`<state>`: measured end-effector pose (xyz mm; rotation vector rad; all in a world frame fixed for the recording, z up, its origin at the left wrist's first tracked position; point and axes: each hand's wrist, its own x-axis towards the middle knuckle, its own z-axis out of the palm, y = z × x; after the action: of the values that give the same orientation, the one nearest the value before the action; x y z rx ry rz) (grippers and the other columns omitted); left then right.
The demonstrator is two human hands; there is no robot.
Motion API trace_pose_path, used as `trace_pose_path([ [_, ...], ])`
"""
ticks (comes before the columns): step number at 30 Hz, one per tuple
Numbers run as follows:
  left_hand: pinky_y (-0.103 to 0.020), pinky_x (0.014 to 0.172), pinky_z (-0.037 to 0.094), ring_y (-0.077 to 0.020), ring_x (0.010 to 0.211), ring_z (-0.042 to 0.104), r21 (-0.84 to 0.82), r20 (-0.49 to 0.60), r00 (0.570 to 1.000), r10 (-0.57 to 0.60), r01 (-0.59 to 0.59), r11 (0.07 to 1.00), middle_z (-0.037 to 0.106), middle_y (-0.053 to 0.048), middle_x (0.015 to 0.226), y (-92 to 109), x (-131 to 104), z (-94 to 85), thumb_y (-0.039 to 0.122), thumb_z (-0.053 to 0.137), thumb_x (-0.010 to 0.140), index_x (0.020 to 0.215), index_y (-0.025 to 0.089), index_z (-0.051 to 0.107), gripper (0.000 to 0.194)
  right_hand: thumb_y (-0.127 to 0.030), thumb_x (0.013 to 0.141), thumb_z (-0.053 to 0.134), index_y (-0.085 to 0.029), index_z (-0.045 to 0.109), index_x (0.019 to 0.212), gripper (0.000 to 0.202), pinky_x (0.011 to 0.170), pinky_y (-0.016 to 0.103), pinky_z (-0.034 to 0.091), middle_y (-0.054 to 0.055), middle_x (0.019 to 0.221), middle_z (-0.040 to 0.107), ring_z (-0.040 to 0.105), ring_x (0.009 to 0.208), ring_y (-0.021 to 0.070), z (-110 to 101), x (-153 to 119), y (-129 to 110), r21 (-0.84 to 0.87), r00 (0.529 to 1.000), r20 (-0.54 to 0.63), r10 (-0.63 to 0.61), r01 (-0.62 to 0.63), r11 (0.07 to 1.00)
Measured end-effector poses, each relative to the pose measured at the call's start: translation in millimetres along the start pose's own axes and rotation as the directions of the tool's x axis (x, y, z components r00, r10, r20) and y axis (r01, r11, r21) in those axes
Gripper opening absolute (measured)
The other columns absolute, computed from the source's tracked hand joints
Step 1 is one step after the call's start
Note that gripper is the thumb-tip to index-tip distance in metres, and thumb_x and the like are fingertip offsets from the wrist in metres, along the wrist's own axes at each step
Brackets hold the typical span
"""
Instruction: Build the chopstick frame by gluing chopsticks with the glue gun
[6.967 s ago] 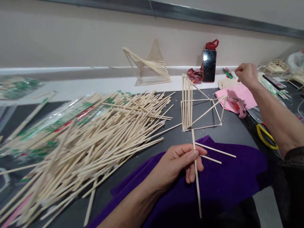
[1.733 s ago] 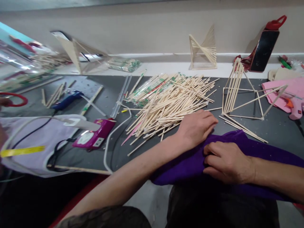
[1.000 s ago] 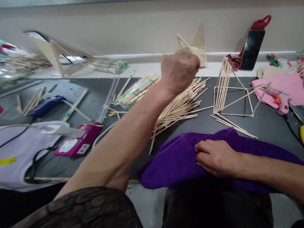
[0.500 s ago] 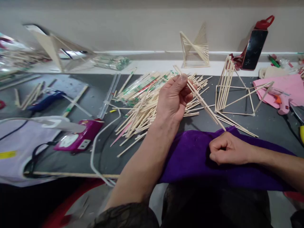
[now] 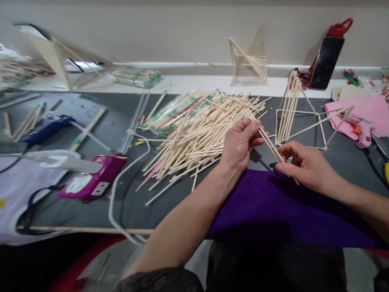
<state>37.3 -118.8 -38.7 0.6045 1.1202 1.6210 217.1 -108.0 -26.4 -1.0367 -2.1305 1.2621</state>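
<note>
Here, left hand (image 5: 241,142): pinches a few sticks (image 5: 269,142) toward their far end.
Right hand (image 5: 306,165): grasps the same sticks toward their near end.
Sticks: slant from far left to near right, above the table (image 5: 94,215), nearer than the frame (image 5: 289,112).
Cloth (image 5: 258,207): purple, spread along the near edge.
Pile (image 5: 194,140): left of both hands.

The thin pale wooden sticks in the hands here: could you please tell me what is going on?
A person's left hand and right hand hold thin pale wooden sticks at a slant. A loose pile of pale wooden sticks lies to the left on the dark grey tabletop, and an open frame of pale wooden sticks stands beyond the right hand.
</note>
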Motion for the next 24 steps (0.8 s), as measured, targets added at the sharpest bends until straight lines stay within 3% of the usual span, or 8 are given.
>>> trace_pose_path([
  [6, -0.013, 0.044, 0.048, -0.0072, 0.054, 0.064, -0.052, 0.013, 0.997, -0.077, 0.077, 0.996, 0.067, 0.003, 0.062, -7, -4, 2.9, 0.022, 0.076, 0.072, 0.067, 0.016, 0.06, 0.018, -0.029, 0.08, 0.06, -0.017, 0.056, 0.073, 0.014, 0.044, 0.02, 0.036, -0.005, 0.056, 0.052, 0.046, 0.046, 0.0062, 1, 1, 4, 0.22, 0.984, 0.141, 0.105, -0.134, 0.966],
  [13, -0.013, 0.041, 0.044, -0.0068, 0.051, 0.062, -0.032, 0.037, 0.989, -0.146, 0.148, 0.989, 0.066, 0.003, 0.062, -6, -3, 1.8, 0.021, 0.071, 0.077, 0.073, 0.015, 0.063, 0.011, -0.042, 0.078, 0.068, -0.016, 0.055, 0.068, 0.03, 0.037, 0.019, 0.027, -0.005, 0.054, 0.051, 0.038, 0.039, 0.0028, 4, 4, 3, 0.476, 0.967, 0.188, 0.175, -0.245, 0.844],
  [18, -0.014, 0.041, 0.043, -0.0051, 0.044, 0.056, -0.068, -0.029, 0.993, -0.112, 0.11, 0.992, 0.06, 0.005, 0.057, 1, -2, 1.8, 0.024, 0.065, 0.082, 0.079, 0.015, 0.063, 0.009, -0.036, 0.083, 0.063, -0.015, 0.063, 0.085, 0.021, 0.036, 0.019, 0.022, -0.003, 0.06, 0.058, 0.037, 0.038, 0.0023, 5, 5, 4, 0.541, 0.964, 0.181, 0.196, -0.264, 0.798],
  [24, -0.011, 0.031, 0.021, -0.0004, 0.033, 0.034, -0.123, -0.008, 0.994, -0.109, 0.107, 0.987, 0.047, 0.008, 0.051, 5, -5, 4.9, 0.022, 0.058, 0.088, 0.082, 0.015, 0.06, 0.01, -0.035, 0.088, 0.055, -0.017, 0.058, 0.084, 0.019, 0.035, 0.019, 0.017, -0.006, 0.051, 0.053, 0.032, 0.034, 0.0031, 7, 3, 4, 0.544, 0.953, 0.228, 0.198, -0.293, 0.787],
])
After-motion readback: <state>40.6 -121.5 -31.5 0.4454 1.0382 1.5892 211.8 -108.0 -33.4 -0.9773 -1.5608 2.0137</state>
